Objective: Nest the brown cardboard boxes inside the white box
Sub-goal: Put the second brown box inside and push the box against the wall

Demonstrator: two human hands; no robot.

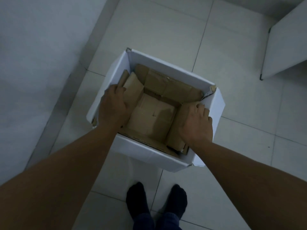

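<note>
While the white box (142, 151) is standing on the tiled floor (166, 30) just ahead of the person's socked feet (157, 201), the seating step appears to be under way: a brown cardboard box (152, 117) is sitting inside it, flaps splaying upward. The left hand (114, 107) is pressing flat on the flap at nine o'clock; the right hand (196, 123) is lying open on the flap at three o'clock. Next, likely, comes an even downward push. Corrugated brown board is looking creased and soft; white walls smooth, torn at one o'clock corner.
</note>
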